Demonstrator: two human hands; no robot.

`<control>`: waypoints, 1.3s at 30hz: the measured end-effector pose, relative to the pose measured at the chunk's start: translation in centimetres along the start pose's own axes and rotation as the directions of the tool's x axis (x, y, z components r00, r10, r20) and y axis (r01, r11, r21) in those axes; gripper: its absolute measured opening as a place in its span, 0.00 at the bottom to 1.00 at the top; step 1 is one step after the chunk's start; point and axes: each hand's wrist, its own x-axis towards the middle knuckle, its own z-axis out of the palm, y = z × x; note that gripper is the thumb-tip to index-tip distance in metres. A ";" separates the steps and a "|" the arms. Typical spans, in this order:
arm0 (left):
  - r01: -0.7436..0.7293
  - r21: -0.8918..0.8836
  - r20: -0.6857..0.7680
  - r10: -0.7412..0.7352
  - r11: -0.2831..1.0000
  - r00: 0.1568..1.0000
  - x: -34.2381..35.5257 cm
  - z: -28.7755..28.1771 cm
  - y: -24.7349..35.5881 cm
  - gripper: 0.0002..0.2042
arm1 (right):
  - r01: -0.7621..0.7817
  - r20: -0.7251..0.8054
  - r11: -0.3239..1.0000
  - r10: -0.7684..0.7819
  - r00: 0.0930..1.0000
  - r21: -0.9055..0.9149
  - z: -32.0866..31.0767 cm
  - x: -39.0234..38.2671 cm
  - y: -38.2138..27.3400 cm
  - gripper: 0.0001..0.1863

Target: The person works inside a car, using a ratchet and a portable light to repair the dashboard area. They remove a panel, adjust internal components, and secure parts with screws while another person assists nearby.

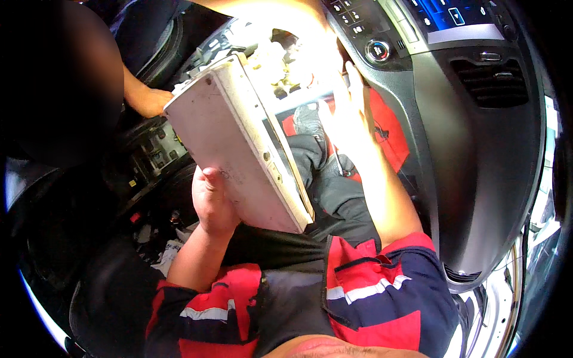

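A pale, dusty, shallow rectangular case (221, 143) with a lipped edge is tilted in front of me, over my lap. My left hand (216, 203) grips its near left side, thumb on the broad face and the other fingers hidden behind. My right hand (349, 116) reaches forward beside the dashboard, fingers stretched out and partly washed out by strong light. It is nearest to a brightly lit cluster of whitish parts (277, 65) beyond the case; whether it touches them I cannot tell. Another person's hand (152, 102) is at the case's far left corner.
On the right is the black dashboard (477, 155) with a control knob (378, 51) and an air vent (495, 83). Another bare arm (268, 7) crosses the far side. Below are a red piece (388, 134) and a grey shoe (308, 122). Exposed metal framework (161, 149) lies to the left.
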 end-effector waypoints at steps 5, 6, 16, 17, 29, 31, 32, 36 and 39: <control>0.046 0.035 0.057 -0.048 0.998 0.997 1.2 -1.3 -0.4 0.42 | -0.058 0.312 0.988 0.100 0.945 -0.141 -0.5 2.0 0.4 0.27; 0.054 0.082 0.036 -0.057 0.995 0.998 1.3 -1.4 -0.4 0.42 | 0.019 0.252 0.993 0.011 0.968 -0.117 -0.1 1.0 1.4 0.25; 0.051 0.073 -0.014 -0.050 0.996 0.999 2.1 -2.5 -0.7 0.41 | 0.086 0.042 0.960 -0.078 0.996 -0.267 2.4 -2.5 3.8 0.21; 0.049 0.070 0.009 -0.049 0.996 0.999 2.0 -2.8 -0.7 0.40 | 0.078 0.030 0.963 -0.072 0.997 -0.257 2.2 -2.5 3.6 0.21; -0.055 -0.135 -0.071 0.046 0.989 0.996 0.3 -3.5 -1.4 0.30 | -0.031 0.080 0.980 0.047 0.996 -0.197 1.6 -2.6 3.1 0.24; -0.166 0.313 -0.011 0.179 0.935 0.984 0.7 -2.7 -0.6 0.28 | -0.042 0.101 0.975 0.065 0.993 -0.220 1.6 -2.8 3.0 0.24; -0.171 0.386 -0.003 0.186 0.907 0.983 0.7 -2.5 -0.5 0.29 | -0.049 0.111 0.972 0.076 0.991 -0.231 1.6 -2.8 3.0 0.24; -0.115 0.520 -0.016 0.145 0.846 0.989 -0.1 -2.6 -0.2 0.36 | -0.072 0.147 0.981 0.100 0.984 -0.182 1.6 -2.8 3.2 0.25; -0.193 0.907 0.140 0.163 0.374 0.977 -0.4 -4.9 0.1 0.34 | -0.129 0.181 0.981 0.155 0.971 -0.148 1.4 -2.8 3.1 0.26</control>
